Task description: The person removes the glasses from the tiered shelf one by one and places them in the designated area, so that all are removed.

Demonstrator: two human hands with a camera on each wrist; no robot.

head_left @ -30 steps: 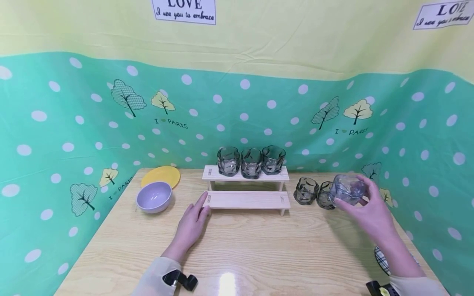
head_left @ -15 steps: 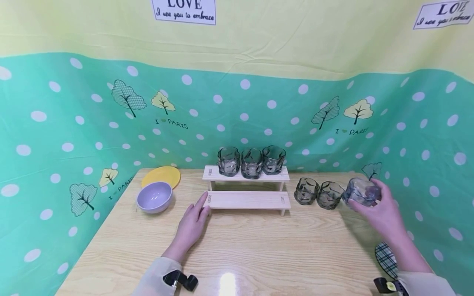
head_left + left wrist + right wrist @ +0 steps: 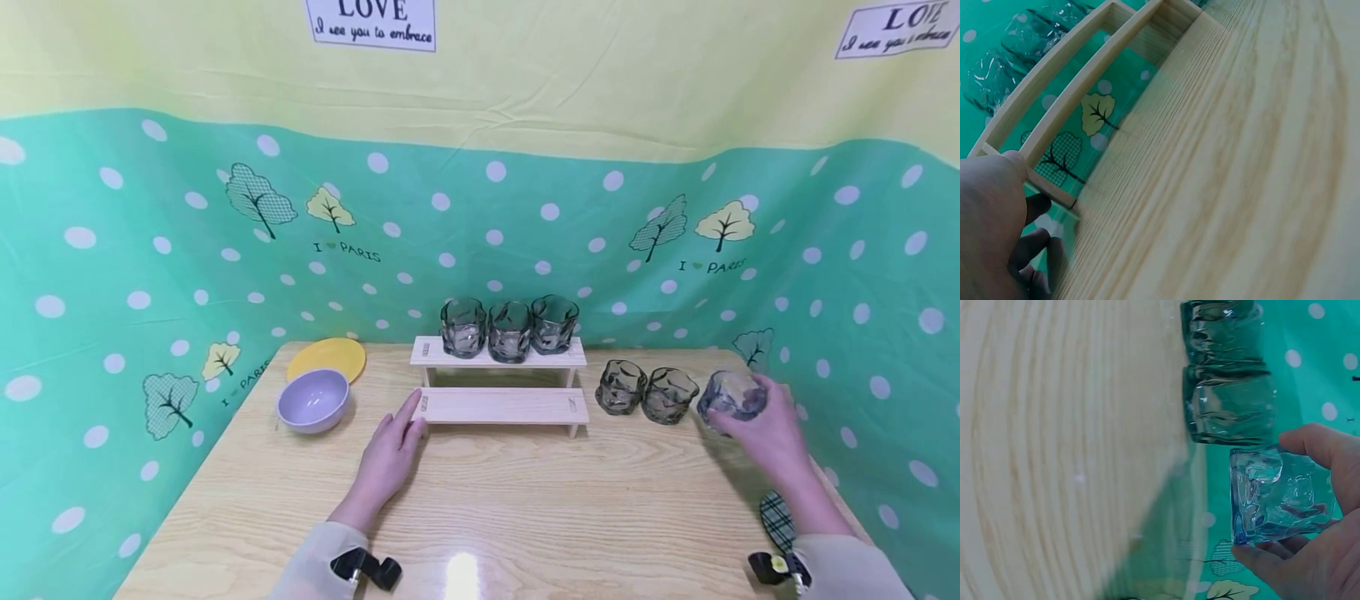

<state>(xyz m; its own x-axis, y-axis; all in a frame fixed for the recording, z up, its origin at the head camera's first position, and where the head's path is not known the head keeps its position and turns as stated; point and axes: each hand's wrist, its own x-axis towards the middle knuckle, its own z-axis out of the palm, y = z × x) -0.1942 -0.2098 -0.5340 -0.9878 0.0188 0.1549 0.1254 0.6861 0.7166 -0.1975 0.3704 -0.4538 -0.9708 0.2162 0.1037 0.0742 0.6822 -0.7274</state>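
My right hand (image 3: 772,433) holds a faceted bluish glass (image 3: 726,396) at the right side, thumb on its near side and fingers around the back. In the right wrist view this glass (image 3: 1279,494) shows clear over the table's edge, between thumb and fingers. Just left of it stand two grey glasses (image 3: 670,395) (image 3: 620,387), side by side on the table. My left hand (image 3: 386,454) holds the left end of the lower tier of a two-step wooden shelf (image 3: 498,405). In the left wrist view the thumb lies at the shelf's corner, other fingers beyond its leg.
Three grey glasses (image 3: 510,332) stand on the shelf's upper tier. At the left are a purple bowl (image 3: 313,402) and a yellow round plate (image 3: 330,357). A checked flat item (image 3: 777,518) lies by the right forearm. A patterned curtain (image 3: 495,217) hangs behind the table.
My right hand has carried the bluish glass rightward, away from in front of the grey glasses, then slightly lower. The left hand has stayed on the shelf.
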